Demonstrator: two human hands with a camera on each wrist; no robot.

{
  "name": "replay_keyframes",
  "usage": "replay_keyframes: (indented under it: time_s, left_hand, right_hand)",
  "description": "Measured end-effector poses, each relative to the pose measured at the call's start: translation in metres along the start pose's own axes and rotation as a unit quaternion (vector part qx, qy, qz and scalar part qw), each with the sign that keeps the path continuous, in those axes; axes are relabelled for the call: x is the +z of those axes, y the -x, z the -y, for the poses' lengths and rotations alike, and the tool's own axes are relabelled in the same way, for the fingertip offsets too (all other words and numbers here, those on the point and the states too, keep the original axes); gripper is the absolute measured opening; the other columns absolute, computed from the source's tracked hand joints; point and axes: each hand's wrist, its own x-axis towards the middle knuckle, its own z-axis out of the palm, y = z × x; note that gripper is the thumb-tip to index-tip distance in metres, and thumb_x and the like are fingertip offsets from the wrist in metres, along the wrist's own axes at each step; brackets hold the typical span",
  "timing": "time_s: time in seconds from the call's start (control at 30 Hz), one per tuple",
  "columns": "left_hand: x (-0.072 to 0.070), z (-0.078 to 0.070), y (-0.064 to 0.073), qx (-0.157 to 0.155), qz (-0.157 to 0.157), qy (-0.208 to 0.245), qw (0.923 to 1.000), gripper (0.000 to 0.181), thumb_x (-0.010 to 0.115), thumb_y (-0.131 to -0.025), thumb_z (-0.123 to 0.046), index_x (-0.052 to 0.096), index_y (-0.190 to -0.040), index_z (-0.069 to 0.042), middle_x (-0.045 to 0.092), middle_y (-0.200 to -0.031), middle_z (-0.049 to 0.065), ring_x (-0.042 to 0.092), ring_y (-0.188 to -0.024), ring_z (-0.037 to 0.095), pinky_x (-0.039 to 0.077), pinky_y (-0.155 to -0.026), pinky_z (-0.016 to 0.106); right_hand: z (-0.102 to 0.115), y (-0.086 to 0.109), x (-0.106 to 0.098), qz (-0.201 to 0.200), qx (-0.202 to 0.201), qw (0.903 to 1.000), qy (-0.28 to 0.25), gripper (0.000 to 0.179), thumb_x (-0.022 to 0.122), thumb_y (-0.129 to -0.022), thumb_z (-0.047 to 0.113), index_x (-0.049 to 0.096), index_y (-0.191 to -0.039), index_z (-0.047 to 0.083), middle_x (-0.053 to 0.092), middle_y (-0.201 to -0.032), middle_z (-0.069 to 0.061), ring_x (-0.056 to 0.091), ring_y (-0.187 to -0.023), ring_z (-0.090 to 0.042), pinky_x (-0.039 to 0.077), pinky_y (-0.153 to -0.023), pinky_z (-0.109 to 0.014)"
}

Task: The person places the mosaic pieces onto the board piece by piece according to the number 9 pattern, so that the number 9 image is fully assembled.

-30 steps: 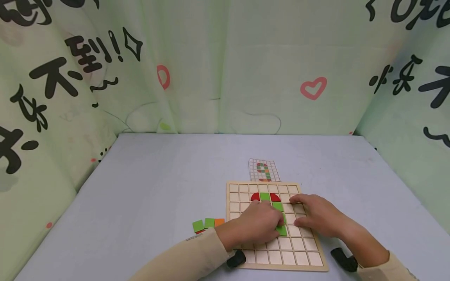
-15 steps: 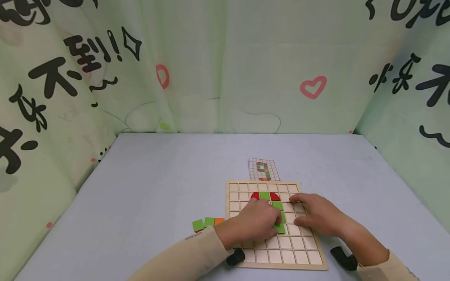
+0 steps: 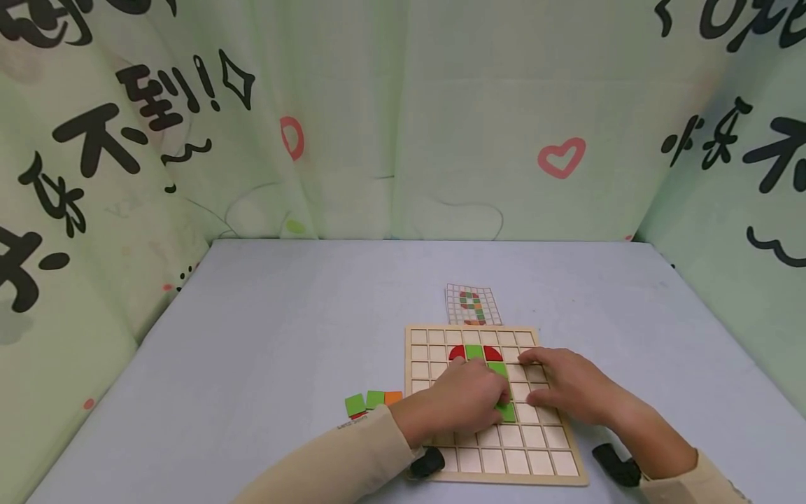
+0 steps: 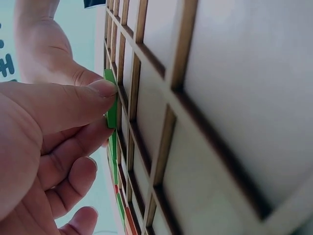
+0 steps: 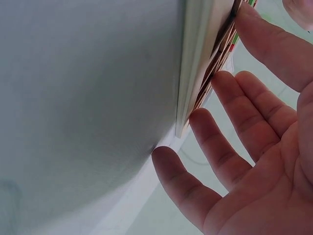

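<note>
A wooden grid board [image 3: 569, 470] lies on the table with red quarter-round and green square tiles set in its upper cells. My left hand [image 3: 462, 399] reaches over the board, its thumb and a finger pinching a green square tile [image 4: 112, 110] at the grid. This tile stands slightly proud of the ribs in the left wrist view, below a column of green tiles [image 3: 497, 369]. On the board's right side rests my right hand [image 3: 569, 385], fingers spread. Its fingertips touch the board near the edge in the right wrist view [image 5: 264, 127]. The left hand hides several middle cells.
Loose green tiles [image 3: 355, 404] and an orange tile [image 3: 393, 397] lie left of the board, with a bit of red among them. Behind the board is a printed pattern card [image 3: 486, 302]. A patterned curtain [image 3: 466, 126] surrounds the table.
The left hand shifts slightly left and back right with the green tile in its fingertips. The right hand stays at the board's right side.
</note>
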Motion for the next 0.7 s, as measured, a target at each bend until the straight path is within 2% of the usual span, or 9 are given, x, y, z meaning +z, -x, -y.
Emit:
replay_keyframes:
  time_s: [0.33, 0.7]
  left_hand:
    - [-0.0010, -0.0031, -0.0038, -0.006, 0.012, -0.001, 0.9999, 0.017, 0.079, -0.087, -0.034, 0.075, -0.104, -0.031, 0.063, -0.086, -0.022, 0.052, -0.092, 0.004, 0.039, -0.078, 0.026]
    - [-0.0003, -0.0022, -0.0030, 0.009, 0.013, -0.003, 0.9999, 0.015, 0.078, -0.088, -0.032, 0.075, -0.103, -0.031, 0.062, -0.084, -0.021, 0.051, -0.090, 0.004, 0.040, -0.077, 0.025]
  right_hand:
    - [-0.0003, -0.0004, 0.0005, 0.002, 0.003, 1.0000, 0.002, 0.056, 0.083, -0.081, 0.025, 0.061, -0.127, 0.003, 0.063, -0.125, -0.013, 0.055, -0.119, -0.041, 0.042, -0.096, -0.059]
    - [-0.0002, -0.0001, 0.0007, -0.001, 0.000, 1.0000, 0.002, 0.054, 0.082, -0.081, 0.023, 0.061, -0.127, 0.004, 0.063, -0.126, -0.012, 0.054, -0.121, -0.041, 0.041, -0.097, -0.058]
